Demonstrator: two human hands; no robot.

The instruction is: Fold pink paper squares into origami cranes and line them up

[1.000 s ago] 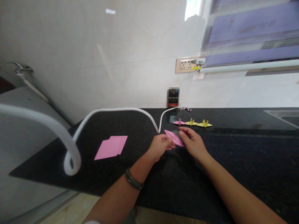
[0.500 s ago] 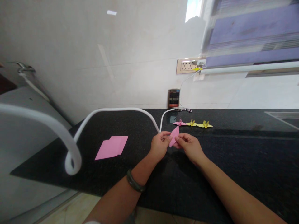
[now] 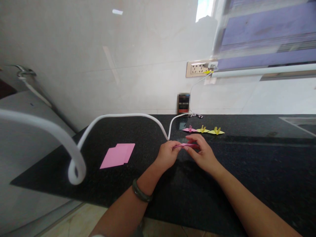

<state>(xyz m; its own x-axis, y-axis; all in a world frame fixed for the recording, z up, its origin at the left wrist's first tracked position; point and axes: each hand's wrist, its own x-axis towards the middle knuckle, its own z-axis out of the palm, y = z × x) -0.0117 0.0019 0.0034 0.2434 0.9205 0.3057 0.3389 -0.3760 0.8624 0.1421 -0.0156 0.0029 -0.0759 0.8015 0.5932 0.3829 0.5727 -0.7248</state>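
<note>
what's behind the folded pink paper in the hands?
Behind the folded pink paper, pinched between left hand and right hand, stand a small pink paper crane and two yellow paper cranes on the black speckled counter. Hands and paper hide the counter under it.

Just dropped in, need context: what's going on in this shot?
A person holds a folded pink paper nearly flat between both hands. The left hand and right hand pinch it with the fingers just above a black countertop. Behind it stand a pink crane and two yellow cranes. Flat pink sheets lie to the left, near a white cable.
</note>
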